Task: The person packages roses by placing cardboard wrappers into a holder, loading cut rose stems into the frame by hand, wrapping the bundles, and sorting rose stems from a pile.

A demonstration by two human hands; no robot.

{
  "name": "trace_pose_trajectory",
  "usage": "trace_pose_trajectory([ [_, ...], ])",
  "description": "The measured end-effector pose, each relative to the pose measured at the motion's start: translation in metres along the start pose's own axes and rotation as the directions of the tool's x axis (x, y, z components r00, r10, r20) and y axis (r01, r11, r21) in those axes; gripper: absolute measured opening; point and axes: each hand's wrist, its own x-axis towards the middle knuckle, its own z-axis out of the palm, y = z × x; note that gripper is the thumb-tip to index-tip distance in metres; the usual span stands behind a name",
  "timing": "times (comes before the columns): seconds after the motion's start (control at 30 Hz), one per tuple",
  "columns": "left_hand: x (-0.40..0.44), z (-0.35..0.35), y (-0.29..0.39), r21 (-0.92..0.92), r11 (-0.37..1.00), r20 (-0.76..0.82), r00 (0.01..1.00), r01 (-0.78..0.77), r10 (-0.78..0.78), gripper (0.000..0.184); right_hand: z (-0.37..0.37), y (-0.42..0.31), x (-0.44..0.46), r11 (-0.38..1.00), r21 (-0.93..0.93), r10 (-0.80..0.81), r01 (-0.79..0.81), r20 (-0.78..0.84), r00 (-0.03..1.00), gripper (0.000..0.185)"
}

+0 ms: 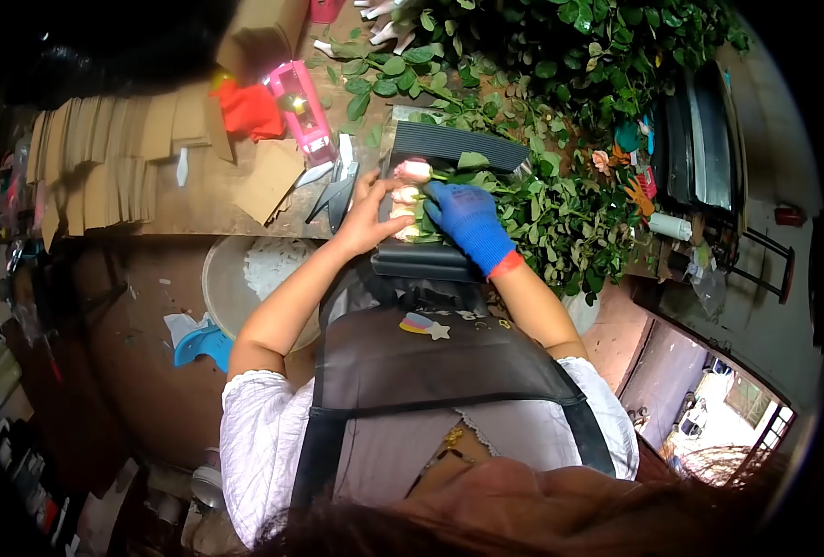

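Note:
Several pink-and-cream roses (413, 171) lie in a short column, heads to the left, between two raised sides of a black ribbed stand (458, 144). My bare left hand (371, 213) rests against the left ends of the blooms, thumb and fingers spread along them. On the stem side, my right hand (468, 221), in a blue work glove, has its fingers curled over the stems just behind the heads; its fingertips are partly hidden among leaves. Leafy stems (560, 218) run off to the right beneath and beyond the glove.
Left of the roses lie grey-handled scissors (336, 197), a pink tape dispenser (308, 113) and a red cloth (249, 110). Cardboard sheets (115, 153) stand in rows at the left. Dense foliage (607, 46) fills the back right. A round basin (231, 278) sits below the table edge.

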Motion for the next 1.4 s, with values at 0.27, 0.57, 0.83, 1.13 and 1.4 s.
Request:
trace_pose_trajectory([
  [0.27,0.014,0.004,0.008,-0.025,0.987,-0.029,0.987,0.158,-0.159,0.042,0.016,0.010,0.004,0.980,-0.140,-0.123,0.140,0.120,0.985,0.023],
  [0.57,0.011,0.016,-0.003,0.042,0.999,-0.146,0.989,0.034,-0.027,0.037,0.019,0.017,0.005,0.998,-0.008,0.063,-0.063,-0.054,0.997,0.040],
  [0.83,0.020,0.013,-0.010,0.049,0.999,-0.122,0.992,0.008,-0.002,0.076,0.014,0.035,0.018,0.995,0.009,-0.095,0.095,0.024,0.995,0.024],
  [1.13,0.033,0.016,0.010,-0.028,0.998,-0.261,0.963,0.062,-0.067,0.036,0.011,0.016,-0.007,0.938,0.344,0.135,-0.036,-0.270,0.953,0.037],
  [1.4,0.034,0.020,-0.008,0.019,0.998,-0.277,0.960,0.052,-0.045,0.035,0.034,0.015,0.030,0.981,0.155,0.151,-0.113,-0.261,0.953,0.027],
])
